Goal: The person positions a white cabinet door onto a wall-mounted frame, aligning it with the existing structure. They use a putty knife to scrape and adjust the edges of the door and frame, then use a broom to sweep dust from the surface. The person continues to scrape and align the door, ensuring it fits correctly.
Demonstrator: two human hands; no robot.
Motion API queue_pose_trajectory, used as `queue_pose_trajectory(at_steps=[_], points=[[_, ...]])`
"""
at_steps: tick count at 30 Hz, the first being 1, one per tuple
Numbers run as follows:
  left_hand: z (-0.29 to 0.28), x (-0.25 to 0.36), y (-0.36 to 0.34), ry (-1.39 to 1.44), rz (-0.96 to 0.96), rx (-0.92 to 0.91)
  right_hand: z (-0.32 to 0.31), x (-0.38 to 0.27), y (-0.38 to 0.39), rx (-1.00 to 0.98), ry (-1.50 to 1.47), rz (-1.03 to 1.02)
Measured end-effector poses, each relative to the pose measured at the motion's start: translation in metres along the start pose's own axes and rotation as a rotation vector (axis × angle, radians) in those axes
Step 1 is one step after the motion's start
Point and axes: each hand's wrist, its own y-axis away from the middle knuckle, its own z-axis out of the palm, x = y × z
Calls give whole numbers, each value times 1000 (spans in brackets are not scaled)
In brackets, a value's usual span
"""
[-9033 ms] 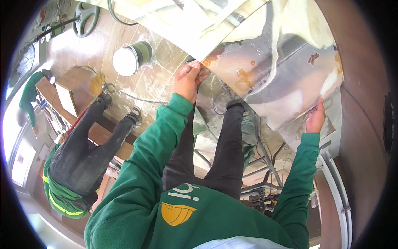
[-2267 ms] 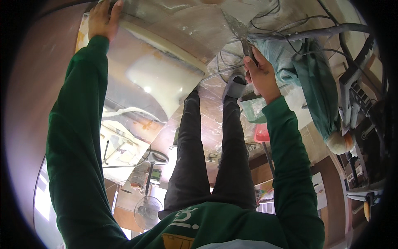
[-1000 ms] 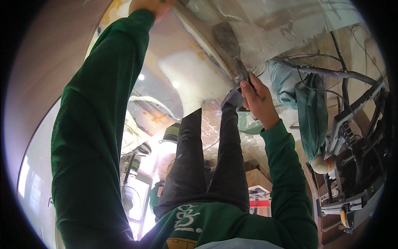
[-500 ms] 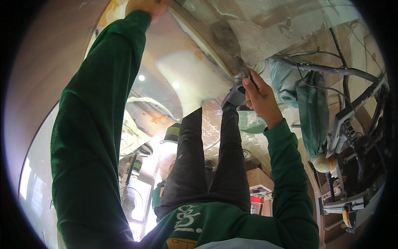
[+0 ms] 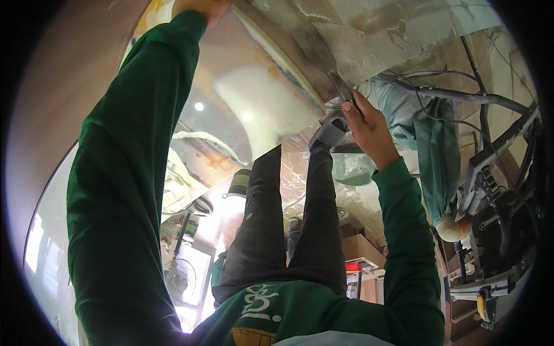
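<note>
My right hand point(image 5: 366, 130) grips the handle of a putty knife point(image 5: 318, 51). Its wide grey blade lies flat against a curved, filler-smeared panel point(image 5: 404, 26) at the top of the view. My left hand point(image 5: 202, 7), arm stretched out in a green sleeve, presses on the same surface at the upper edge and is partly cut off by the frame. A smooth white patch point(image 5: 259, 109) lies on the curved surface between the two arms. My dark trouser legs point(image 5: 288, 219) run down the middle.
A teal cloth point(image 5: 430, 150) hangs at the right under dark cables point(image 5: 438, 92). A metal frame with tools point(image 5: 490, 184) fills the right edge. A round container point(image 5: 238, 184), a fan point(image 5: 176, 277) and a cardboard box point(image 5: 359, 248) stand lower down.
Since the oldest frame the view has swung to a different part of the room. In the last second my right hand and the blade shifted slightly along the panel; my left hand stayed.
</note>
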Motion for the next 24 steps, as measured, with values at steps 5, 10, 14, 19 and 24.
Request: queue_pose_trajectory(at_steps=[5,10,14,19,24], points=[[-3,3,-1,34,-13,-4,3,-22,-6,-31,47,-9],[-3,3,0,31,-27,-1,10,-21,-1,59,194,-60],[-2,2,1,43,-12,5,10,-13,-3,55,194,-107],[1,1,3,26,8,28,15,-16,-16,62,213,-188],[0,4,0,11,-14,-2,11,-14,-27,65,228,-145]])
